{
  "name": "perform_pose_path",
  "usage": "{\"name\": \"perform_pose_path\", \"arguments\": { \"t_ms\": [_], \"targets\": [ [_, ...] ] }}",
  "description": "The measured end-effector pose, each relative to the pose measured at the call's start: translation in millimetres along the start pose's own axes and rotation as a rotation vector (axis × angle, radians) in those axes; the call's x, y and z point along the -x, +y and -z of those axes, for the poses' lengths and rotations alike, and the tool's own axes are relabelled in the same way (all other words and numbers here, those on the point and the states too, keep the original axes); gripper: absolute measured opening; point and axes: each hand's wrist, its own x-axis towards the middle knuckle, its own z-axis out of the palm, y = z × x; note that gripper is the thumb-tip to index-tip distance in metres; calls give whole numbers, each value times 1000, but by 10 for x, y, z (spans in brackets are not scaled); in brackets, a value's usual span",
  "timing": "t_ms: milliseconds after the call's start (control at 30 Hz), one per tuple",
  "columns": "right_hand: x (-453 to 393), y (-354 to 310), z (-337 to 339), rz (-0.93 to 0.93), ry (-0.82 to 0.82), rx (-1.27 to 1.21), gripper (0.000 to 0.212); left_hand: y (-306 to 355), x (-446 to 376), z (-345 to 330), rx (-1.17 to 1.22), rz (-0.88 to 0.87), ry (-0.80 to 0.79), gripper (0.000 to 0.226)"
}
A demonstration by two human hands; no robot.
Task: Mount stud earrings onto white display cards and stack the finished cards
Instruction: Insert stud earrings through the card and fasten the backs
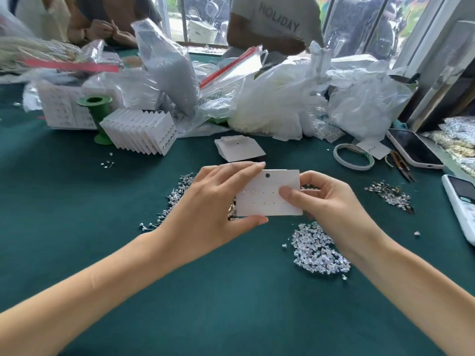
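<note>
The left hand (218, 201) is pinching the white card (267, 194) by its edges, steadying it above the worktop (231, 304), while the right hand (326, 199) fingers are pinching its side to seat a stud.

Views: one only, a wide-angle camera worn on the person's head; no second view shares the scene.
Direction: forward and down, across a green-covered table (231, 304).
Near field: both forearms enter from the bottom corners; the left hand (216, 201) and right hand (331, 199) meet close below the lens, just under frame centre, on a white display card (267, 199).
Middle field: loose stud earrings (177, 196) and clear earring backs (318, 247) lie beside the hands.
Far field: plastic bags (282, 98) along the far side of the table, windows behind.
Distortion: straight edges bow toward the frame borders.
</note>
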Motion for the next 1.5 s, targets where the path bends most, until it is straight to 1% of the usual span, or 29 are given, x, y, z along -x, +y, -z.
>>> {"name": "perform_pose_path", "arguments": {
  "t_ms": [67, 100, 200, 267, 300, 400, 433, 567, 700, 800, 967, 1133, 1300, 1400, 1500],
  "targets": [
    [-88, 29, -115, -14, -19, 26, 3, -106, 45, 55, 25, 34, -1, 71],
    [-135, 44, -174, -8, -13, 74, 7, -168, 69, 88, 38, 67, -6, 71],
    [-278, 136, -282, 92, 59, 407, 25, -379, 152, 163, 18, 164, 12, 74],
    [-302, 189, -315, 173, 67, 623, 21, -486, 204, 181, -28, 202, 32, 76],
    [-292, 210, -332, 193, 41, 680, 19, -525, 223, 179, -43, 218, 34, 78],
    [-225, 290, -381, 208, -95, 744, 15, -586, 245, 144, -59, 233, 28, 81],
    [-205, 307, -386, 217, -118, 775, 15, -597, 250, 129, -62, 223, 29, 81],
    [-164, 304, -398, 257, -134, 893, 15, -596, 298, 73, -71, 200, 28, 81],
    [-155, 306, -458, 303, -121, 950, 18, -559, 321, 50, -57, 166, 22, 82],
    [-153, 314, -493, 324, -110, 996, 17, -549, 319, 55, -39, 154, 34, 82],
    [-138, 349, -568, 330, -47, 996, 12, -564, 323, 40, -30, 178, 28, 82],
    [-136, 350, -558, 324, -74, 990, 5, -547, 334, 34, -13, 199, 45, 79],
    [-127, 339, -519, 352, -109, 985, 6, -538, 327, 34, -11, 213, 25, 78],
    [-145, 326, -494, 335, -123, 942, 5, -537, 323, 35, -2, 226, 21, 78],
    [-144, 322, -505, 317, -121, 913, 10, -538, 324, 23, 0, 230, 8, 76]
  ]
}}
